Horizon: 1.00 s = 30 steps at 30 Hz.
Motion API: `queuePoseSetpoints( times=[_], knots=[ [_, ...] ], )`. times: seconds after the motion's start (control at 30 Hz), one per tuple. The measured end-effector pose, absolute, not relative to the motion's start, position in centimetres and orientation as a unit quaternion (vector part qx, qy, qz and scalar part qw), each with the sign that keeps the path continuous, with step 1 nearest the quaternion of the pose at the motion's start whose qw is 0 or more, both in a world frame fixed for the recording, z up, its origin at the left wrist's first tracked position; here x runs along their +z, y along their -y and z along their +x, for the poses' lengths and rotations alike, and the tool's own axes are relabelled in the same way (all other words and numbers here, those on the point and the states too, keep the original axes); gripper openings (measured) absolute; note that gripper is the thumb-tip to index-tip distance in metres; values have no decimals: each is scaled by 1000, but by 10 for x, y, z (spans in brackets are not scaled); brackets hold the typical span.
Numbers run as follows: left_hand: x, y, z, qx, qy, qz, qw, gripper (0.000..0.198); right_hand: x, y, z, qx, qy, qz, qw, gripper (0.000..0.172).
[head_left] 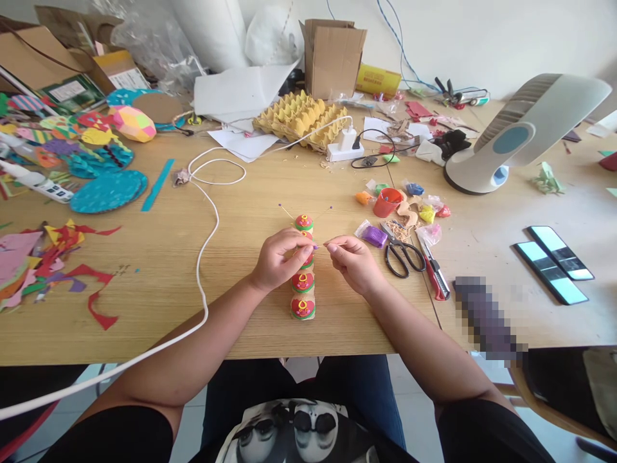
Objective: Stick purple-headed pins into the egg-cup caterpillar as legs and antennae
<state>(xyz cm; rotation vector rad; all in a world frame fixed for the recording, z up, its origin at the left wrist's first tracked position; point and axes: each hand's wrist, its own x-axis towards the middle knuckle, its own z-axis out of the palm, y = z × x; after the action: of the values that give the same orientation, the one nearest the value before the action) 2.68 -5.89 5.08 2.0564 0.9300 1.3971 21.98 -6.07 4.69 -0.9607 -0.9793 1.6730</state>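
Observation:
A caterpillar-like row of egg-carton cups [303, 283], each topped with red, green and yellow clay, lies on the wooden table [159, 270] in front of me. Two thin sticks with purple tips rise from its far end. My left hand [279, 257] rests over the middle cups, fingers pinched around a small purple bit. My right hand [351, 260] is just to the right, fingers pinched on a thin stick that points toward the left hand.
Black scissors [402, 254], a red utility knife [436, 273], a red cup [387, 202] and clay bags [372, 234] lie to the right. A fan [525, 132] and two phones [554, 260] are further right. A white cable [205, 244], paper scraps [48, 263] and egg trays [301, 119] lie left and behind.

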Motion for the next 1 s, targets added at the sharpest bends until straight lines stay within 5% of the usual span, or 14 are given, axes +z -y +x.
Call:
queuePoseSetpoints(
  times=[0.47,1.0],
  knots=[
    [52,57,26,513,-343,760,206,15,50,59,223,702,393,-391,446,36],
    [46,57,32,534,-358,685,343,8,46,64,213,737,381,-359,428,41]
  ],
)
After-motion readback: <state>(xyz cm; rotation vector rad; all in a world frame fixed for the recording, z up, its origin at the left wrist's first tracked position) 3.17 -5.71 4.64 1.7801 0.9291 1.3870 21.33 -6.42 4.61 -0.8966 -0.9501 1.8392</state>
